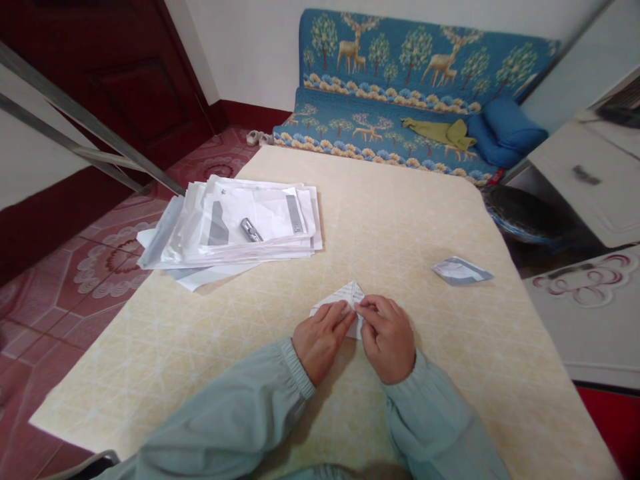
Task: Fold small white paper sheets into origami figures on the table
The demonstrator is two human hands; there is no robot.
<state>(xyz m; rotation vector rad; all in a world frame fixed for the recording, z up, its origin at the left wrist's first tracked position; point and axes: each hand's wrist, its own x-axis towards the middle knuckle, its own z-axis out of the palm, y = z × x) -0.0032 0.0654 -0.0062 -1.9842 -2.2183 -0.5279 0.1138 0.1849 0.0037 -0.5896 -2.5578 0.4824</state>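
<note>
My left hand [323,341] and right hand [387,340] meet over the bench [425,220], fingers [367,308] pinching a folded paper [347,299] from both sides, seemingly to keep its creases tight. A metal cylinder [251,230] sits on the paper stack [260,223], apparently weighting the sheets; another folded piece [461,271] lies apart to my right.

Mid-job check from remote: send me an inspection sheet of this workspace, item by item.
surface: cream patterned tabletop, flat, papers lying on it
job's things: folded white paper, held up between both hands
hands: left hand and right hand, fingertips pinching the paper
clutter: stack of loose white papers with a small metal object on top; separate folded paper to the right
cables: nothing seen
surroundings: blue deer-pattern sofa, dark red door, patterned tile floor
</note>
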